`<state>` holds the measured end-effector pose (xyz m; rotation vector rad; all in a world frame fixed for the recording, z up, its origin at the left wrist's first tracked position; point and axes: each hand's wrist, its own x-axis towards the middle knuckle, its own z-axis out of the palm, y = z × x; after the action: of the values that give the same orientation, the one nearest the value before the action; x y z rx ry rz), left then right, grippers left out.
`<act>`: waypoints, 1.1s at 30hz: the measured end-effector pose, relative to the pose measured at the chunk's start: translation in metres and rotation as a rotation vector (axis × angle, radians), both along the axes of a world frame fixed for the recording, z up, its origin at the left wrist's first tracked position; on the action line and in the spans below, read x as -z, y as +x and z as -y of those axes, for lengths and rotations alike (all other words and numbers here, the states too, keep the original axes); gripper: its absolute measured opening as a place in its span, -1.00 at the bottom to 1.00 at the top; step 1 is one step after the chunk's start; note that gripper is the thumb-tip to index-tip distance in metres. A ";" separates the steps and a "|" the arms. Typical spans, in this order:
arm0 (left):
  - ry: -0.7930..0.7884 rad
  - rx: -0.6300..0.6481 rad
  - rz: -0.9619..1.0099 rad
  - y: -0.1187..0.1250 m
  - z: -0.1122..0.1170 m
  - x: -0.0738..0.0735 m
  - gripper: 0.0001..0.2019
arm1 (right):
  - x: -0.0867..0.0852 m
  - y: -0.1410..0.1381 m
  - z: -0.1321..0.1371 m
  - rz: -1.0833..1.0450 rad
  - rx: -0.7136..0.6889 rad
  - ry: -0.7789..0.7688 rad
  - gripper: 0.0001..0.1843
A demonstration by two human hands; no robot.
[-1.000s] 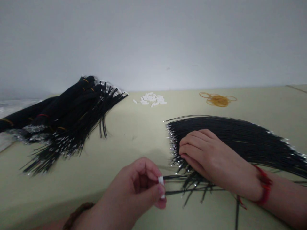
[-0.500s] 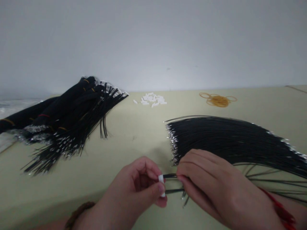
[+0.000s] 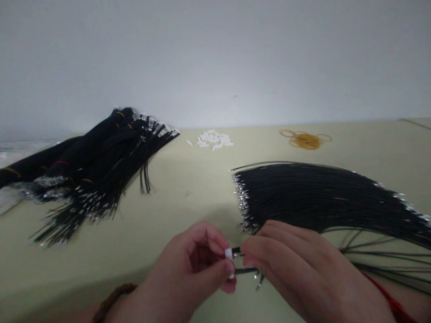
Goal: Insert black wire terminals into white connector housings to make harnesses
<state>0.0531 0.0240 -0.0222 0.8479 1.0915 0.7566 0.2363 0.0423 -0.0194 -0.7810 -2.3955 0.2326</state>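
Note:
Between thumb and fingers, my left hand [image 3: 198, 264] pinches a small white connector housing [image 3: 229, 254], held upright. Black wires [image 3: 245, 271] run from its right side toward my right hand [image 3: 292, 264]. That hand is closed in a pinch on a thin black wire just right of the housing; its palm side is hidden. Loose wire ends with shiny metal terminals [image 3: 258, 280] hang below the right fingertips. Just behind my right hand lies a broad sheaf of black wires [image 3: 303, 193], its silver terminals facing left.
Bundled black wires [image 3: 97, 157] with bands and white connectors lie at the left. Loose white housings [image 3: 213, 139] are heaped at the back middle. Yellow rubber bands [image 3: 308, 140] sit at the back right of the table [image 3: 188, 179], by a pale wall [image 3: 215, 58].
My right hand has moved slightly left and down, closer to the white housing. The housing and left fingertips have shifted a little to the right.

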 end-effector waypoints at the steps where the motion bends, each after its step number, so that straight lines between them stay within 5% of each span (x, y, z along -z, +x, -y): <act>1: 0.001 0.000 -0.001 0.000 0.000 0.000 -0.80 | 0.001 0.000 0.000 0.000 0.010 0.013 -0.61; 12: 0.007 0.000 -0.010 0.001 0.000 -0.002 -0.81 | -0.006 0.001 -0.001 0.077 -0.071 0.019 -0.47; 20: 0.015 0.021 0.039 0.003 0.003 -0.001 -0.79 | 0.004 -0.006 0.001 0.042 -0.088 0.024 -0.41; 25: 0.015 -0.022 0.029 -0.002 0.001 0.001 -0.81 | -0.009 0.002 -0.007 0.071 -0.065 0.132 -0.62; 33: -0.005 -0.053 -0.052 -0.004 -0.002 -0.002 -0.83 | -0.022 0.016 -0.017 0.402 -0.175 0.125 -0.63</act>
<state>0.0489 0.0260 -0.0203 0.8413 1.1659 0.7792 0.2526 0.0593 0.0026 -0.6046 -2.8292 -0.0085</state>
